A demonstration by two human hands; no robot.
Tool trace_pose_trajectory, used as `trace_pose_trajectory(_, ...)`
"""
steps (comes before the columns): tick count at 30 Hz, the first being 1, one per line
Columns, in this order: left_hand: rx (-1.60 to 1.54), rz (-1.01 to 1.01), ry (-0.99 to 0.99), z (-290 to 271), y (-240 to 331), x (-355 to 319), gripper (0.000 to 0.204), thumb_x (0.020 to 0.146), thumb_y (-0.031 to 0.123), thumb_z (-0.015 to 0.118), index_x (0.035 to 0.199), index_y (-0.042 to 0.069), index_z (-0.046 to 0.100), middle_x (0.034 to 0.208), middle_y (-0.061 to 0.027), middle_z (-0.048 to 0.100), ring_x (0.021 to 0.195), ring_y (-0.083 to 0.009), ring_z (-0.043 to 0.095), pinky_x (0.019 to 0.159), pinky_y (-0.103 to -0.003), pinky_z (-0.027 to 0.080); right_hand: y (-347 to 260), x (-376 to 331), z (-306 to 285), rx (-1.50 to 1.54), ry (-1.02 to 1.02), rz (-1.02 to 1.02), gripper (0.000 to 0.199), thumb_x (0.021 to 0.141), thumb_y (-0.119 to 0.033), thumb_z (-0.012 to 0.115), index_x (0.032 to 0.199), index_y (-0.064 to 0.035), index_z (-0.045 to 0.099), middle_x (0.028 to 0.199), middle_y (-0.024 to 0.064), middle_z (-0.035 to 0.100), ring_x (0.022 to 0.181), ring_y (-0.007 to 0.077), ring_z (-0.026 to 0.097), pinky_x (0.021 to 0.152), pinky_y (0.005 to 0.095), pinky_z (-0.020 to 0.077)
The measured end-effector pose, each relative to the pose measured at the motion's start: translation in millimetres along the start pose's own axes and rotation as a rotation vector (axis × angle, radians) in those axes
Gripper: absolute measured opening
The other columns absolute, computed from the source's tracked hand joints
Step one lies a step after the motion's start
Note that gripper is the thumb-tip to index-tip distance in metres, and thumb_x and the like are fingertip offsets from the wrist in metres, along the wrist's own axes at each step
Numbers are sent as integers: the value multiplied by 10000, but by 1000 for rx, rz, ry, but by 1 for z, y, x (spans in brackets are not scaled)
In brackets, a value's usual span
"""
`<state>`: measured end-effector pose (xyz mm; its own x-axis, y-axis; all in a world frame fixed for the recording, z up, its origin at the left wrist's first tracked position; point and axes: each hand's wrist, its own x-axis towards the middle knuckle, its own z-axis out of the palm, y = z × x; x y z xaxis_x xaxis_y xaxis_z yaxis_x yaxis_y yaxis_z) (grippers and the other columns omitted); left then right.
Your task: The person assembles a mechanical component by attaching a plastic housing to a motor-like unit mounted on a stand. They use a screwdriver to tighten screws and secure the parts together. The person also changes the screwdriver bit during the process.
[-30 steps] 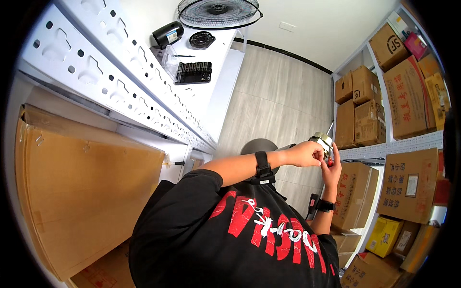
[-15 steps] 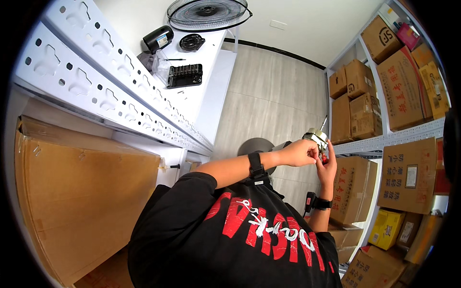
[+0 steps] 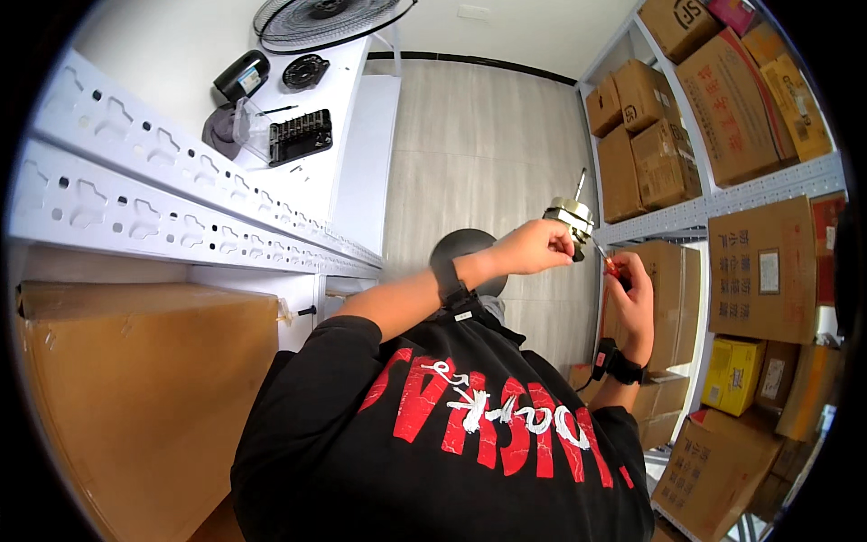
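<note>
An uncovered fan motor [image 3: 571, 217], metallic with a thin shaft sticking out at its far end, is in front of me, right of centre. My left hand [image 3: 535, 247] is at its near left side, thumb and fingers pinched together. What lies between those fingertips is hidden. My right hand [image 3: 635, 303] is closed around the red and black handle of a screwdriver [image 3: 614, 266]. The screwdriver's thin metal blade slants up and left toward the motor's near side; whether its tip touches is too small to tell. Behind my left forearm shows a round dark fan base [image 3: 465, 244].
On the white table [image 3: 348, 135] at far left are a fan grille [image 3: 316, 25], a black cylindrical housing [image 3: 242, 76], a black round part [image 3: 304, 71] and a black bit case [image 3: 302, 135]. Shelves with cartons [image 3: 757, 271] line the right; a large carton [image 3: 144, 388] is left.
My right hand has drawn away from the left, bringing the screwdriver's blade into sight. The left hand stays by the motor. The whole view has shifted somewhat.
</note>
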<state>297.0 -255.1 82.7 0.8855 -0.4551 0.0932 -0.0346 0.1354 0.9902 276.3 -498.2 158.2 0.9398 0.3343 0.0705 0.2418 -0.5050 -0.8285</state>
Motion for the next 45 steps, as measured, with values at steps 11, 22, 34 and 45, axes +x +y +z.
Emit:
trace_pose_trajectory(11,-33,-44,43,1,0,1,119,857,15,663,973,-6,680,937,-63,703,913,-130,655,855,-289,522,-1,-7,2,-91,-63,13,218,810,49,682,1024,10,658,873,86,655,775,150,602,720,275,488)
trace_pose_trajectory(22,-91,-65,76,2,-1,1,77,854,19,650,924,-13,655,917,-70,703,876,-138,667,828,-290,528,-3,-5,5,-124,-79,17,225,814,46,680,1037,15,677,858,96,659,766,161,612,715,277,489)
trace_pose_trajectory(34,33,-112,66,-1,12,-1,93,864,48,644,946,12,668,897,-57,705,867,-136,657,802,-298,516,-6,-10,1,-169,-42,59,225,806,32,692,1030,9,694,833,95,659,751,161,614,703,279,487)
trace_pose_trajectory(45,-45,-97,30,-2,-4,5,103,902,32,626,982,-17,668,930,-58,696,884,-115,650,803,-271,521,-8,-10,-4,-214,-75,19,219,809,-2,701,1027,-27,708,835,124,663,729,232,630,677,315,493)
